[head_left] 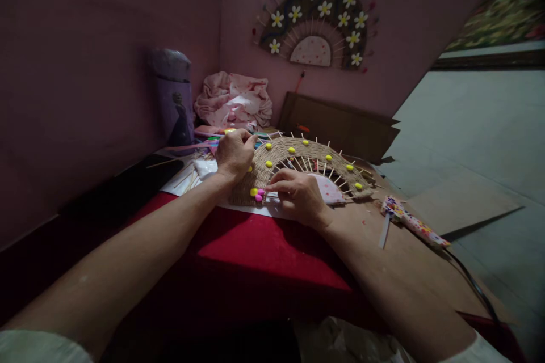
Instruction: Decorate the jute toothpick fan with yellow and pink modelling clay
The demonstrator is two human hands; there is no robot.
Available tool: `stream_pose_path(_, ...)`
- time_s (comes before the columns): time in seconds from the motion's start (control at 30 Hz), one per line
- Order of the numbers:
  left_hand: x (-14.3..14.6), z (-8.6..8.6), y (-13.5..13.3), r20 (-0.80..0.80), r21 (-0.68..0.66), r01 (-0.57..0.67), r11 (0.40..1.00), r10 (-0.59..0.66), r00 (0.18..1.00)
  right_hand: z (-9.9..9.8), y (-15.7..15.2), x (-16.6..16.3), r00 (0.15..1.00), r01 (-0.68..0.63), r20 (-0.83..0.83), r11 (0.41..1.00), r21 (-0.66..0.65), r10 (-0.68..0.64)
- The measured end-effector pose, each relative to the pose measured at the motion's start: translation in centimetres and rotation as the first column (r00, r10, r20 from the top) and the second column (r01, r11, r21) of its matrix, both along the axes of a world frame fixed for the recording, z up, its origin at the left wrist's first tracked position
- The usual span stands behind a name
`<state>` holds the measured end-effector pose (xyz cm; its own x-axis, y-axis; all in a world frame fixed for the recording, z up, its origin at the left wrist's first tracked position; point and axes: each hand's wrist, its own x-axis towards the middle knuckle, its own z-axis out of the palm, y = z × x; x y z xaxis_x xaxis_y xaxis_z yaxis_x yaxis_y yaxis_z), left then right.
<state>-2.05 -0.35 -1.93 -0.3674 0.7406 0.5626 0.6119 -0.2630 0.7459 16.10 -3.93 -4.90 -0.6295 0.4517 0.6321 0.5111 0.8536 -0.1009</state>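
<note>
A half-round craft piece (pixel 298 150) wound in tan twine lies in front of me, with thin sticks along its curves and yellow oval pieces (pixel 292 150) spaced over it. My left hand (pixel 235 154) is closed in a pinch at its upper left edge; what the fingertips hold is hidden. Low on the left end, pink oval pieces (pixel 259 195) sit against a yellow one. Just right of these, my right hand (pixel 300 195) is closed with its fingertips together, and I cannot make out anything between them. A spotted pink half-circle (pixel 327 188) fills the centre, partly behind that hand.
A flower-patterned glue gun (pixel 415 224) lies at the right, its cord trailing off. Loose sticks (pixel 185 173) and a purple cylinder (pixel 175 99) are at the left. Behind are bunched pink cloth (pixel 234 99) and cardboard (pixel 332 125). A finished-looking flowered fan (pixel 317 22) hangs on the wall.
</note>
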Motion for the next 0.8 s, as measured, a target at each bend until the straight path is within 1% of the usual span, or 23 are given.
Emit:
stream_pose_path(0.07,0.1,0.0,0.2,0.049,0.039,0.048,0.998,-0.05,0.998,0.0,0.1,0.0,0.998,0.023,-0.064,1.0,0.002,-0.023)
stream_pose_path(0.1,0.2,0.0,0.2,0.088,0.063,0.089,0.994,-0.094,0.992,0.0,0.1,0.0,0.995,0.035,-0.094,0.999,0.0,-0.035)
stream_pose_path(0.17,0.4,0.1,0.1,0.207,0.096,0.227,0.969,-0.242,0.948,0.1,0.2,0.0,0.985,0.059,-0.16,0.998,0.0,-0.059)
stream_pose_path(0.2,0.6,0.3,-0.1,0.278,0.109,0.321,0.941,-0.339,0.899,0.1,0.2,-0.1,0.978,0.065,-0.197,0.998,0.001,-0.063)
stream_pose_path(0.23,0.7,0.4,-0.4,0.37,0.1,0.441,0.892,-0.444,0.816,0.2,0.1,-0.1,0.969,0.069,-0.239,0.998,0.004,-0.066)
stream_pose_path(0.27,0.8,0.5,-0.7,0.466,0.103,0.554,0.826,-0.532,0.707,0.4,0.0,-0.2,0.956,0.073,-0.286,0.997,0.007,-0.068)
stream_pose_path(0.3,0.9,0.6,-0.9,0.532,0.095,0.681,0.726,-0.615,0.581,0.5,-0.1,-0.3,0.942,0.074,-0.329,0.997,0.007,-0.068)
stream_pose_path(0.33,1.0,0.7,-1.2,0.573,0.093,0.775,0.625,-0.67,0.472,0.7,-0.2,-0.3,0.925,0.079,-0.374,0.997,0.006,-0.071)
stream_pose_path(0.4,1.1,0.7,-1.6,0.619,0.119,0.854,0.507,-0.71,0.335,1.1,-0.6,-0.5,0.892,0.087,-0.446,0.996,0.021,-0.068)
stream_pose_path(0.43,1.2,0.7,-1.8,0.626,0.128,0.876,0.465,-0.723,0.293,1.3,-0.7,-0.5,0.882,0.084,-0.466,0.996,0.025,-0.063)
stream_pose_path(0.5,1.3,0.6,-2.0,0.631,0.137,0.897,0.421,-0.735,0.249,1.5,-0.9,-0.6,0.873,0.078,-0.483,0.997,0.018,-0.059)
stream_pose_path(0.53,1.4,0.6,-2.1,0.631,0.134,0.902,0.41,-0.737,0.242,1.5,-1.0,-0.7,0.875,0.077,-0.481,0.997,0.013,-0.061)
stream_pose_path(0.67,1.7,0.4,-2.5,0.622,0.091,0.913,0.398,-0.739,0.26,1.3,-0.8,-0.7,0.904,0.075,-0.422,0.997,0.005,-0.066)
stream_pose_path(0.8,1.9,0.1,-2.5,0.573,0.096,0.92,0.381,-0.777,0.262,1.0,-0.5,-0.8,0.915,0.075,-0.397,0.997,0.007,-0.066)
